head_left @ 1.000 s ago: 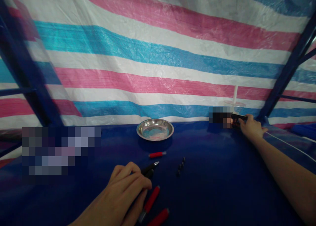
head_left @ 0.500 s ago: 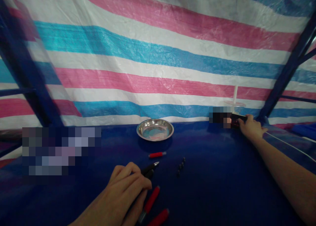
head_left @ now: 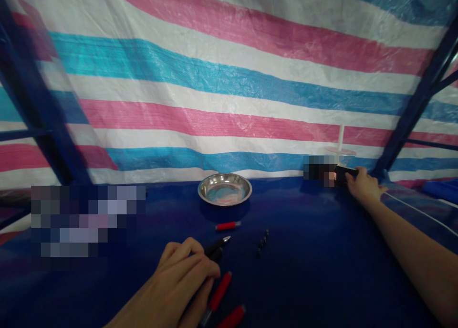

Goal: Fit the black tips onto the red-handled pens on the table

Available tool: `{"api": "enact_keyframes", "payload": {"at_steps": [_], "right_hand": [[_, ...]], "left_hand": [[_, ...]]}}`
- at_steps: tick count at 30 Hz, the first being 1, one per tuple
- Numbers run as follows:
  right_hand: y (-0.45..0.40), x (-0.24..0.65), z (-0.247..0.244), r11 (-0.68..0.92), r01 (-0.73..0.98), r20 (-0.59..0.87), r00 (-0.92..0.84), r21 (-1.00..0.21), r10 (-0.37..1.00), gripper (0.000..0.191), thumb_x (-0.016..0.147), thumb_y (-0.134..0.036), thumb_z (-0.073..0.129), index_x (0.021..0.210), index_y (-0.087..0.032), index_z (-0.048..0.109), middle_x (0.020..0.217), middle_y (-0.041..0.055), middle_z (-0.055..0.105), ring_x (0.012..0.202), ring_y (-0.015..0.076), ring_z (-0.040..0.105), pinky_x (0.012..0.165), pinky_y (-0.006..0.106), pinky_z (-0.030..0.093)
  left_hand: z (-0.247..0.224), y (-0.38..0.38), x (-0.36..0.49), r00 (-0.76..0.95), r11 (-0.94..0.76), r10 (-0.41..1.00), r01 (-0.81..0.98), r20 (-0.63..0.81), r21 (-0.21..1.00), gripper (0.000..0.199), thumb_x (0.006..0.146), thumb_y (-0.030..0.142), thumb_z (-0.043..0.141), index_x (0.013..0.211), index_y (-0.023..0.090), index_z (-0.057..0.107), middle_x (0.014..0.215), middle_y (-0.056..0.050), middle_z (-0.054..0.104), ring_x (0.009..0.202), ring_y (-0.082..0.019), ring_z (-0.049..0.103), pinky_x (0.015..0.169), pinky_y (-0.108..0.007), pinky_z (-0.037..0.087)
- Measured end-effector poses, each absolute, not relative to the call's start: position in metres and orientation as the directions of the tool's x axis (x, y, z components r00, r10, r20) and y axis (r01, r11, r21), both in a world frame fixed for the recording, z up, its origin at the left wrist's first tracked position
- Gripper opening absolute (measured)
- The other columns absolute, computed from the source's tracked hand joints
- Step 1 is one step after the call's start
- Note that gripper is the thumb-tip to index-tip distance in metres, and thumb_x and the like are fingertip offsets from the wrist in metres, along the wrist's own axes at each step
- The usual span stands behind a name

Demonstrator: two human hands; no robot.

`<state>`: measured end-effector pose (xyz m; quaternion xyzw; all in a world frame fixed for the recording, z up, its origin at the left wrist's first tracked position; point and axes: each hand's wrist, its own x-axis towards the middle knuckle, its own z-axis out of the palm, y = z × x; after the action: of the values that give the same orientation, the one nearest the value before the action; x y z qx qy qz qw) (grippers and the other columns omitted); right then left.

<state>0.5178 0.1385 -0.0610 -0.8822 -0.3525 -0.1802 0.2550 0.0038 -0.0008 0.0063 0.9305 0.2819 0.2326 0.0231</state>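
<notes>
My left hand point(head_left: 188, 270) rests on the blue table with its fingers bent, beside a black pen-like piece point(head_left: 216, 246) whose silver tip points right. What lies under the fingers is hidden. Red pieces with grey ends lie near it: one point(head_left: 220, 292) just right of the hand, another point(head_left: 232, 317) at the bottom edge and a third point(head_left: 227, 226) farther back. Several small black parts point(head_left: 263, 243) form a slanting row to the right. At the far right my right hand point(head_left: 363, 185) is closed on a black box-like object point(head_left: 345, 175), partly hidden by blurring.
A round metal dish point(head_left: 225, 189) stands at the back of the blue table point(head_left: 304, 270). Pixelated areas cover things at the left and back right. A clear stand with a white rod point(head_left: 341, 138) rises behind my right hand. A white cable point(head_left: 422, 212) runs right. Striped sheeting hangs behind.
The dark object at my right hand looks blacker, with its reddish glow gone. Both hands are in nearly the same places.
</notes>
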Motion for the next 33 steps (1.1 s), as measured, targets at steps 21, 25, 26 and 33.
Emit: {"api": "enact_keyframes", "payload": {"at_steps": [21, 25, 26, 33], "right_hand": [[0.1396, 0.5169, -0.0598, -0.629, 0.697, 0.484, 0.705, -0.343, 0.517, 0.045, 0.082, -0.045, 0.025, 0.117, -0.019, 0.034, 0.105, 0.0171, 0.054, 0.101, 0.033, 0.045, 0.079, 0.054, 0.025], [0.1394, 0.5157, -0.0587, -0.628, 0.696, 0.478, 0.708, -0.347, 0.52, 0.044, 0.082, -0.045, 0.026, 0.117, -0.019, 0.035, 0.105, 0.0164, 0.054, 0.1, 0.0326, 0.046, 0.079, 0.054, 0.024], [0.1392, 0.5152, -0.0583, -0.628, 0.696, 0.477, 0.708, -0.348, 0.521, 0.044, 0.082, -0.044, 0.026, 0.117, -0.019, 0.035, 0.105, 0.0164, 0.054, 0.1, 0.0325, 0.046, 0.079, 0.054, 0.024], [0.1384, 0.5138, -0.0562, -0.623, 0.696, 0.465, 0.711, -0.356, 0.528, 0.045, 0.082, -0.045, 0.024, 0.117, -0.019, 0.035, 0.105, 0.0174, 0.054, 0.099, 0.032, 0.046, 0.078, 0.053, 0.023]], "left_hand": [[-0.004, -0.0019, 0.0051, 0.673, -0.829, 0.544, 0.525, 0.502, 0.193, 0.021, 0.082, 0.011, 0.032, 0.085, 0.02, 0.051, 0.079, -0.002, 0.053, 0.075, -0.018, 0.045, 0.067, -0.03, 0.038], [-0.0034, -0.0017, 0.005, 0.666, -0.826, 0.548, 0.527, 0.505, 0.201, 0.021, 0.083, 0.011, 0.032, 0.084, 0.02, 0.051, 0.079, -0.002, 0.053, 0.075, -0.018, 0.045, 0.066, -0.028, 0.039], [-0.0032, -0.0018, 0.0052, 0.667, -0.826, 0.548, 0.528, 0.506, 0.198, 0.021, 0.083, 0.011, 0.032, 0.084, 0.02, 0.051, 0.079, -0.002, 0.053, 0.075, -0.018, 0.045, 0.066, -0.028, 0.039], [-0.002, -0.0013, 0.0061, 0.671, -0.827, 0.541, 0.534, 0.506, 0.176, 0.023, 0.082, 0.009, 0.031, 0.084, 0.02, 0.051, 0.079, -0.002, 0.054, 0.076, -0.018, 0.046, 0.068, -0.029, 0.038]]}}
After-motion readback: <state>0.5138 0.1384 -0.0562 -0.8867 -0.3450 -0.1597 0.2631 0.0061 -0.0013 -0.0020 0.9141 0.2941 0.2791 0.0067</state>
